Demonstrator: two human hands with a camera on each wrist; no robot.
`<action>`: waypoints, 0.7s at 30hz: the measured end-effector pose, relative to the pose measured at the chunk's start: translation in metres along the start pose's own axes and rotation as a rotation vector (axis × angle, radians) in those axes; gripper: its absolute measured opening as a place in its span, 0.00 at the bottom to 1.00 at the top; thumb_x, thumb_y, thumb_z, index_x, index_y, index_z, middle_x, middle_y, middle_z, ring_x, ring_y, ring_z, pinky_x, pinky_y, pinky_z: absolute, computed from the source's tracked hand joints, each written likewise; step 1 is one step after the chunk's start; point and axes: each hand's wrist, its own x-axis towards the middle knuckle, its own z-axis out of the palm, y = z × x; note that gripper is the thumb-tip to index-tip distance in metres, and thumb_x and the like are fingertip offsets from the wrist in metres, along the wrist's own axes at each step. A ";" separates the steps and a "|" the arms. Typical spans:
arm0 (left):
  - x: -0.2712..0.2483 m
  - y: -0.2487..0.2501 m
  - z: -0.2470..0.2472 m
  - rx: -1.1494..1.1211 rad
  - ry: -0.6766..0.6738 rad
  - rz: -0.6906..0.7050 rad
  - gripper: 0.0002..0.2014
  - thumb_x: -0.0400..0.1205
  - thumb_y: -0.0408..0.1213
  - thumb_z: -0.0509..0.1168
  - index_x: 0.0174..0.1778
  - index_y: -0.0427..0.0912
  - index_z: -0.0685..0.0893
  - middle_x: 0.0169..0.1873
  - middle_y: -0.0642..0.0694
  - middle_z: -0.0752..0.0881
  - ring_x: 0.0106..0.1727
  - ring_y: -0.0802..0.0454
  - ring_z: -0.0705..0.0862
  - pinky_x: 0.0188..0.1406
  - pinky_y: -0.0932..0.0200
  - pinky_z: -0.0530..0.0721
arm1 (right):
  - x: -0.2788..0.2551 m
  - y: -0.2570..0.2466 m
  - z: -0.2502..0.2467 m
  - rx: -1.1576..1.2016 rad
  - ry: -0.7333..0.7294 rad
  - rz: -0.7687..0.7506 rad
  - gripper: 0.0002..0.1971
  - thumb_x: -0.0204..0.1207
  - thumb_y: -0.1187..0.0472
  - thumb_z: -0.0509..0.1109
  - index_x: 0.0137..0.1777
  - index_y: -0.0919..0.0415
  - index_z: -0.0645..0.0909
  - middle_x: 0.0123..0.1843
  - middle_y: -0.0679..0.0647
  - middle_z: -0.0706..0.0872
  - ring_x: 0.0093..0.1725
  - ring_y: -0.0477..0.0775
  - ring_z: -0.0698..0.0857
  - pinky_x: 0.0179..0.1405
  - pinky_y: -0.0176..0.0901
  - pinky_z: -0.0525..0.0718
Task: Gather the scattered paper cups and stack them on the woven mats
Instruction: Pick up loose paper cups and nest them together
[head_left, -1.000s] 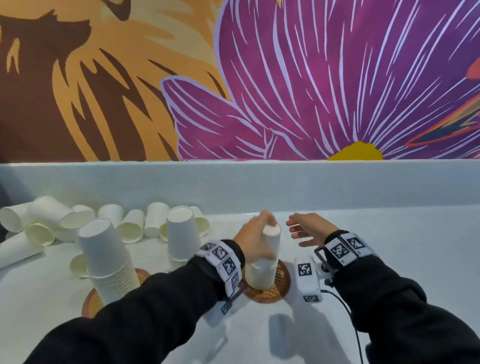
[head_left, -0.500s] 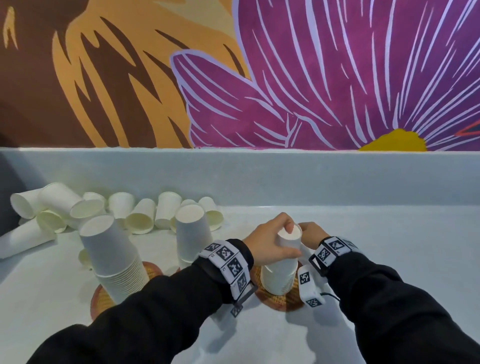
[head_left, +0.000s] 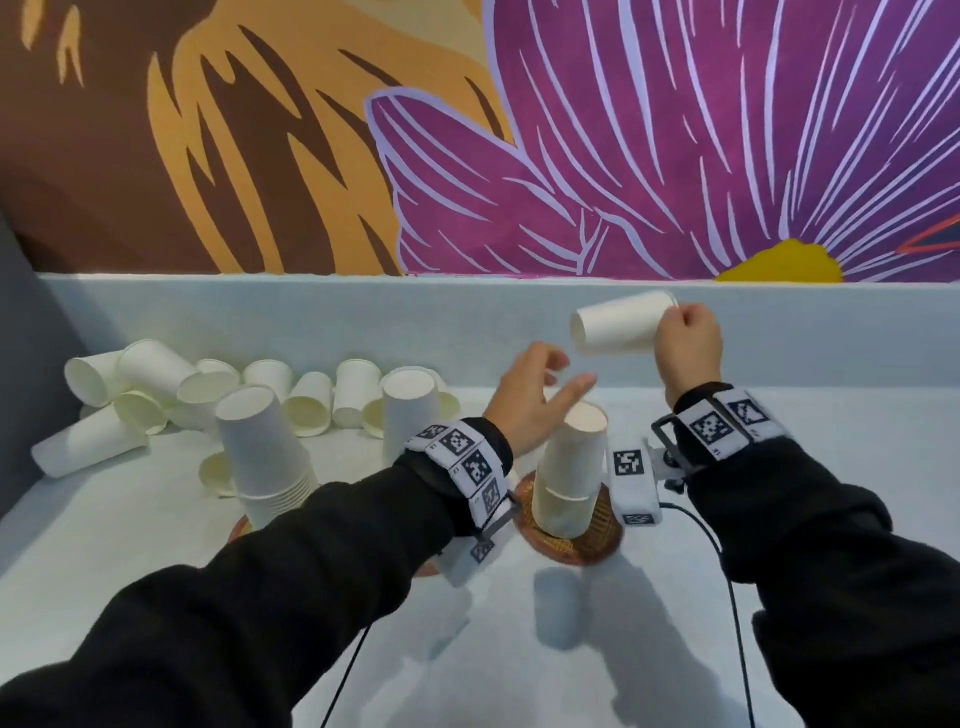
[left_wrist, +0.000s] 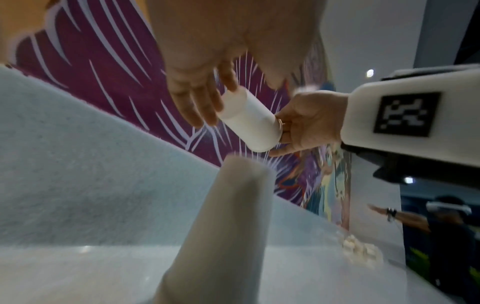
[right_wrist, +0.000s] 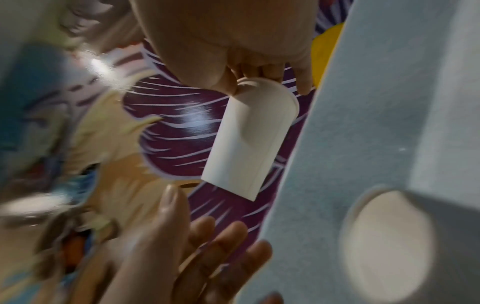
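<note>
A moment ago both hands were low at the short stack (head_left: 569, 470); now the right hand (head_left: 688, 343) has gone up high with one paper cup (head_left: 621, 323), and the left hand (head_left: 530, 402) has let go. The right fingers pinch the cup at its wide rim, and the cup lies sideways in the air with its flat bottom pointing left. The left fingers are spread apart and hold nothing, just above the short stack, which stands upside down on a woven mat (head_left: 597, 543). A taller stack (head_left: 262, 457) stands on another mat at the left (most of that mat is hidden by the cups and the sleeve). More loose cups (head_left: 306, 402) lie in a heap by the back wall. A paper cup is very light and thin, so I think a hard squeeze would dent it. Holding it softly by the stiff rim or round the middle seems best. The wrist pictures are blurry, so I cannot count the cups in the stacks.
</note>
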 end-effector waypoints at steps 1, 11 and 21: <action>-0.002 0.008 -0.009 -0.075 0.120 -0.017 0.23 0.82 0.52 0.63 0.66 0.41 0.71 0.60 0.46 0.78 0.55 0.52 0.81 0.45 0.66 0.77 | -0.009 -0.015 0.001 0.043 -0.014 -0.038 0.11 0.83 0.63 0.53 0.53 0.66 0.76 0.50 0.60 0.77 0.49 0.57 0.75 0.47 0.45 0.72; -0.033 0.047 -0.126 -0.045 0.305 -0.097 0.24 0.74 0.52 0.72 0.61 0.45 0.75 0.51 0.47 0.82 0.46 0.49 0.85 0.23 0.59 0.86 | -0.113 -0.081 0.048 0.157 -0.484 -0.027 0.18 0.82 0.62 0.55 0.69 0.68 0.71 0.67 0.64 0.77 0.66 0.64 0.78 0.58 0.56 0.84; -0.076 0.015 -0.238 0.276 0.113 -0.104 0.29 0.82 0.63 0.52 0.49 0.38 0.79 0.33 0.45 0.83 0.26 0.49 0.84 0.17 0.63 0.76 | -0.200 -0.136 0.116 0.009 -0.816 -0.314 0.36 0.56 0.50 0.81 0.64 0.57 0.72 0.59 0.55 0.84 0.58 0.55 0.84 0.58 0.57 0.85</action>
